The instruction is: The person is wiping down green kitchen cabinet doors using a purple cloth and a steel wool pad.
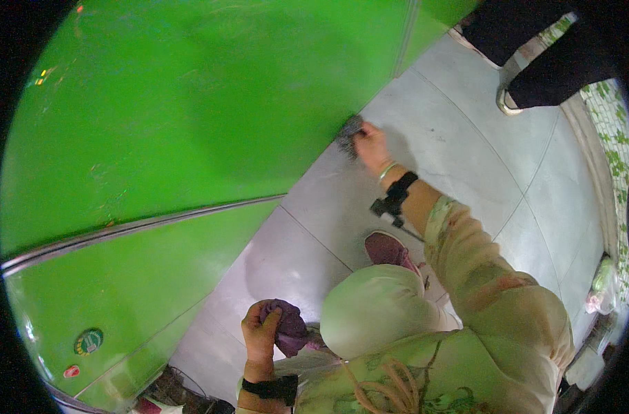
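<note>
In my right hand (pixel 372 147) is a dark grey scouring pad (pixel 348 138), which looks like steel wool. It lies where the bottom edge of a glossy green panel (pixel 216 103) meets the grey tiled floor (pixel 319 222). The hand is slightly blurred, and the panel side of the pad is hard to make out. Nearer my body, my left hand (pixel 257 331) grips a bunched purple cloth (pixel 291 328) beside my knee, held off the panel. The thumb lies across the cloth, and some of the fingers are hidden.
A metal trim strip (pixel 149 227) divides the green panels. Another person's dark-trousered legs (pixel 558 67) stand at upper right. A plastic bag (pixel 602 290) lies by the right edge, near a leaf-patterned surface (pixel 617 165). Dark items (pixel 174 390) sit at lower left.
</note>
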Demonstrator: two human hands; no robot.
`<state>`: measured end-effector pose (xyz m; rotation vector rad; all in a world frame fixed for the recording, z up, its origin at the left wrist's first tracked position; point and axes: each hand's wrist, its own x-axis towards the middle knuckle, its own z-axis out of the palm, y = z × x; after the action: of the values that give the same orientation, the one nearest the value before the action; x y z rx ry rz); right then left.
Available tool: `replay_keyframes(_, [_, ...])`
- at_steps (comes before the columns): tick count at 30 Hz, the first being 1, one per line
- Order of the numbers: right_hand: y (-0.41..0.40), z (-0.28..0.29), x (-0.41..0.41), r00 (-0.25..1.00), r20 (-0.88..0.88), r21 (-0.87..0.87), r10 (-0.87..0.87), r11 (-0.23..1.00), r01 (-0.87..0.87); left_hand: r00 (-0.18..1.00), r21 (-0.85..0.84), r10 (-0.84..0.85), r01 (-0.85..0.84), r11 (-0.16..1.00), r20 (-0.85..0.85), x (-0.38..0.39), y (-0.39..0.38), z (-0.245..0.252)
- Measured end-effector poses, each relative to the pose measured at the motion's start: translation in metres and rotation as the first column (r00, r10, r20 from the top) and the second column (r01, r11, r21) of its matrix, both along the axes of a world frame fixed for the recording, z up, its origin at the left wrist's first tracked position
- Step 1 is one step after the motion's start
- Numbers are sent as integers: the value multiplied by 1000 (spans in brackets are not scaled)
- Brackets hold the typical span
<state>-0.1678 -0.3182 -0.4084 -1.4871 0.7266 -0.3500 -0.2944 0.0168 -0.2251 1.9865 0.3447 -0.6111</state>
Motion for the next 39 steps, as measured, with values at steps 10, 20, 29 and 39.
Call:
replay_keyframes(10, [8,-10,-6,995,-90,-185,39,981,-55,991,-102,129,-125,987,33,-14,-8,20])
replay_keyframes(20, [0,28,-11,990,-115,33,77,997,-74,991,-103,110,-102,989,77,-21,-14,30])
replay_keyframes(29, [101,-14,-15,979,-46,-289,200,935,-205,989,-212,127,-108,971,79,-22,6,36])
replay_keyframes(39, [64,52,-29,591,-193,-305,783,525,-795,972,-178,1,43,983,237,-9,-1,22])
